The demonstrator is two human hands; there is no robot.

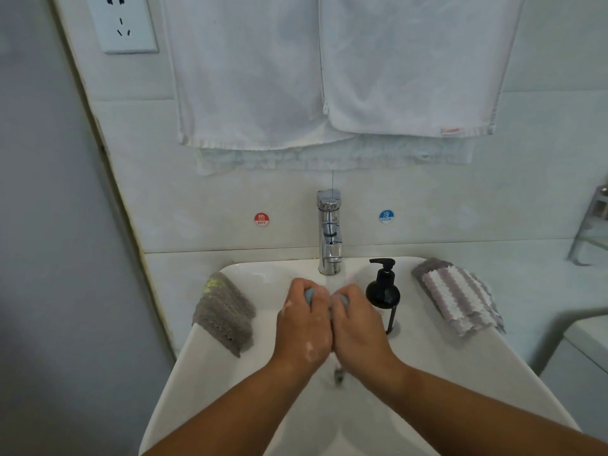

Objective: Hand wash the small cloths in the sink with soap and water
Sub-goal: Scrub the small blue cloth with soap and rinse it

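Over the white sink (210, 366), my left hand (304, 324) and my right hand (357, 327) are pressed together, both gripping a small blue-grey cloth (309, 296). Only bits of the cloth show between the fingers. Soap suds cling to my left hand. The chrome tap (330, 232) stands just beyond the hands. A black pump soap bottle (383, 289) sits right of my right hand. A grey cloth (225, 314) hangs over the sink's left rim. A purple and white striped cloth (455, 296) lies on the right rim.
Two white towels (329, 67) hang on the wall above the tap. Red hot (261, 219) and blue cold (386, 216) stickers flank the tap. A wall socket (123, 23) is at upper left. A metal rack (592, 222) stands at the right edge.
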